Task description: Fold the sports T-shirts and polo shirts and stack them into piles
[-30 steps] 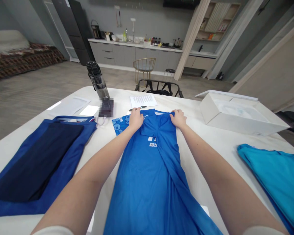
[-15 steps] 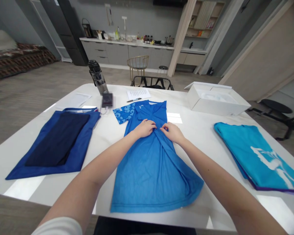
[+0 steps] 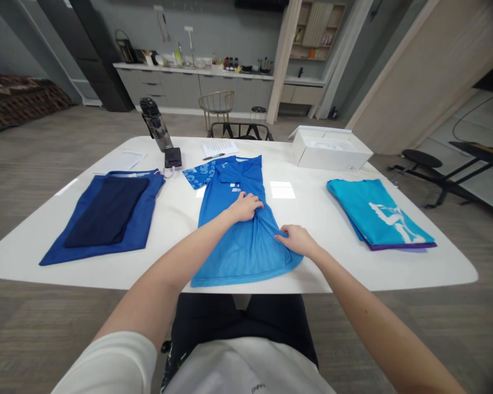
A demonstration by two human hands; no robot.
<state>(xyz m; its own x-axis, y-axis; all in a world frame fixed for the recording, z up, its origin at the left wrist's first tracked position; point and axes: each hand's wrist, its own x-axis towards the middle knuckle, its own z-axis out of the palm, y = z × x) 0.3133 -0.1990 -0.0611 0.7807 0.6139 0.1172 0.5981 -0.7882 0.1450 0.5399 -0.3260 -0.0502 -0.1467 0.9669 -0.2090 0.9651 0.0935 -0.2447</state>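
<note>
A blue T-shirt [image 3: 225, 241] lies on the white table in front of me, one side folded inward and its patterned sleeve [image 3: 200, 175] out to the left. My left hand [image 3: 246, 208] rests at mid-shirt, fingers curled into the cloth where creases gather. Lower down, at the shirt's right edge, my right hand [image 3: 298, 239] grips the fabric between thumb and fingers. Part of the cloth under both hands is hidden.
Folded dark blue clothes [image 3: 107, 210] lie at the left, and a folded turquoise garment [image 3: 378, 210] tops a pile at the right. Behind are a bottle [image 3: 156, 126], a small black box [image 3: 173, 157], a pen [image 3: 213, 156], papers [image 3: 221, 148] and a white box [image 3: 331, 150].
My right hand has moved down along the shirt's right edge, away from my left hand. A white print on the shirt front now shows. The view has tilted down and shifted right.
</note>
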